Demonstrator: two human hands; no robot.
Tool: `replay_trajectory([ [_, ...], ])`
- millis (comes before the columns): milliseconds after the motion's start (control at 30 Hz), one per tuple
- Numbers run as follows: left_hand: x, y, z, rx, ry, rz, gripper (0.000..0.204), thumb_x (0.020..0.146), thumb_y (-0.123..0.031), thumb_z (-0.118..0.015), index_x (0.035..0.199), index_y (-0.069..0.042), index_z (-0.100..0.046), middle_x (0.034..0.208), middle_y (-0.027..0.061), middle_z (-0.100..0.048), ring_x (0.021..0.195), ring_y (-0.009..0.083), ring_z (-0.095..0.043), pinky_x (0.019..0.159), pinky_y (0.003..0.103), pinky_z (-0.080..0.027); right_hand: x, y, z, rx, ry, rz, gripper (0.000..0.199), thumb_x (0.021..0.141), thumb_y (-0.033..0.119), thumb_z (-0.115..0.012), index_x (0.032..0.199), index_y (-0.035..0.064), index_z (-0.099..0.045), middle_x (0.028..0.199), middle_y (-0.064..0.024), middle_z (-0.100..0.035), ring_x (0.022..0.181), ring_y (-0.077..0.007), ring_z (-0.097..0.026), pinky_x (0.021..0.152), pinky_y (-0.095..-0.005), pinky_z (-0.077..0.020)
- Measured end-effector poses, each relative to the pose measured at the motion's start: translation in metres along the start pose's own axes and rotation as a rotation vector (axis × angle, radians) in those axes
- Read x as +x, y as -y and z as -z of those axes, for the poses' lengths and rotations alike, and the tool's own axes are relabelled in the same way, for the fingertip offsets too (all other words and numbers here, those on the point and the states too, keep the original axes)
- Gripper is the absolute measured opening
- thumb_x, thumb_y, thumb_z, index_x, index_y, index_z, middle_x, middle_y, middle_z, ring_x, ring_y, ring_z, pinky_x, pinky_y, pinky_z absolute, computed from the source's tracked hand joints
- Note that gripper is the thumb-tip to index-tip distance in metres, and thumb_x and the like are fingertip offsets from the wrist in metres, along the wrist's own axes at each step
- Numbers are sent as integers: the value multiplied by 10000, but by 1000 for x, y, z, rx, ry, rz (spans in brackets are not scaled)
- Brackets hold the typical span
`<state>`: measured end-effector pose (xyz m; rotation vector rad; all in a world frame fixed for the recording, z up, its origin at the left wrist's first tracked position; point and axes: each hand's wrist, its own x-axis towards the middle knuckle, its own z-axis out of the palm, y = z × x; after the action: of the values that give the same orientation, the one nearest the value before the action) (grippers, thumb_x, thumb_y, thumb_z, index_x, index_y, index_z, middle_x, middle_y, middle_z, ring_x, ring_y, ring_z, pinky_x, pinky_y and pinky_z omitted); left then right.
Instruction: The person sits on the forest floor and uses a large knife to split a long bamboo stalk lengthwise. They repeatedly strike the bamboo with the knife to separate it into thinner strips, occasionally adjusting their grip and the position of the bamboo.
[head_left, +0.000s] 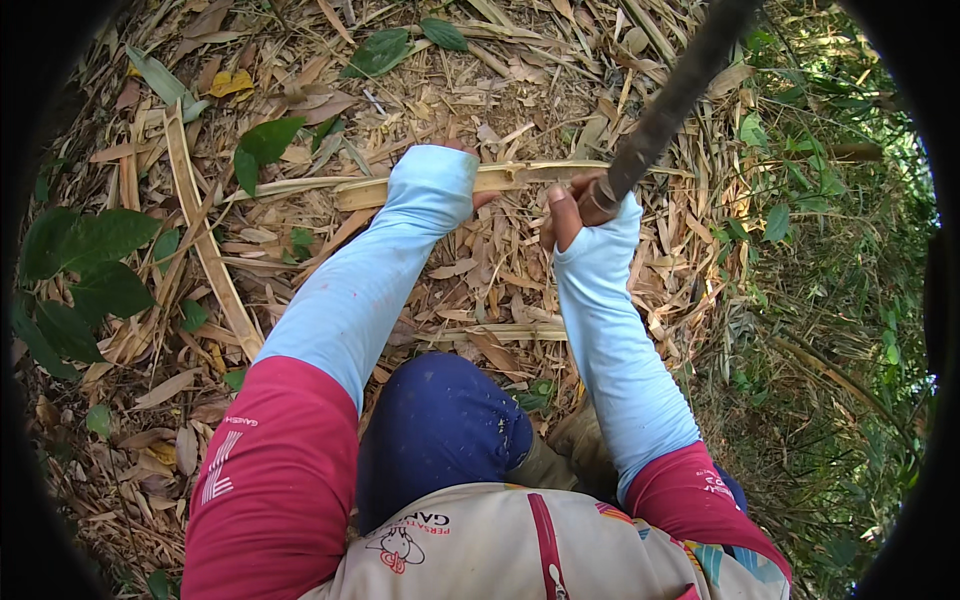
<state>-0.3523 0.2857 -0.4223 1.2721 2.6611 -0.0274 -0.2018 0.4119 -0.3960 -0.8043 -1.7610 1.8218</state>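
Note:
My left hand (484, 199), mostly hidden by a light blue sleeve, is closed around a pale split bamboo strip (515, 176) lying crosswise above the ground. Only its thumb side and a bit of the knuckles show. To the right, my right hand (566, 217) grips the handle of a machete (660, 105). The machete's long dark blade slants up and away toward the upper right. Its handle end sits just below the strip's right part. A thinner pale strip (290, 187) runs out to the left of my left hand.
Another long split bamboo piece (205, 235) lies at the left, and a short one (500, 333) lies before my blue-clad knee (440, 430). Dry leaves and chips cover the ground. Green leafy plants (85, 250) stand at left, and dense undergrowth (830, 270) at right.

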Motion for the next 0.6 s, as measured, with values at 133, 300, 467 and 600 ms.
replay_trajectory([
  [133,8,-7,10,-20,135,23,542,783,-575,-731,990,-75,-701,988,134,-678,916,311,-677,779,417,-547,-12,-102,1,-326,-49,-121,186,839,97,-705,967,34,-586,725,-47,-594,652,-171,-564,626,-325,-490],
  [300,3,-3,3,-13,76,35,573,782,-588,-721,1005,-61,-696,1027,149,-671,956,319,-665,806,425,-543,-3,-82,12,-484,231,-306,190,764,109,-711,894,37,-594,709,-84,-614,621,-204,-590,610,-336,-507],
  [467,5,2,-5,-24,59,1,604,799,-606,-692,1035,-50,-688,1082,175,-669,1025,327,-647,857,434,-530,3,4,3,93,5,5,155,875,42,-696,903,40,-543,695,8,-557,602,-82,-504,537,-256,-411],
  [600,9,-3,-1,-9,89,-14,598,796,-598,-699,1035,-50,-687,1068,170,-669,1027,325,-646,863,433,-530,-11,-102,8,-325,-29,-135,173,859,95,-702,958,32,-575,748,-55,-617,663,-152,-582,616,-302,-481],
])
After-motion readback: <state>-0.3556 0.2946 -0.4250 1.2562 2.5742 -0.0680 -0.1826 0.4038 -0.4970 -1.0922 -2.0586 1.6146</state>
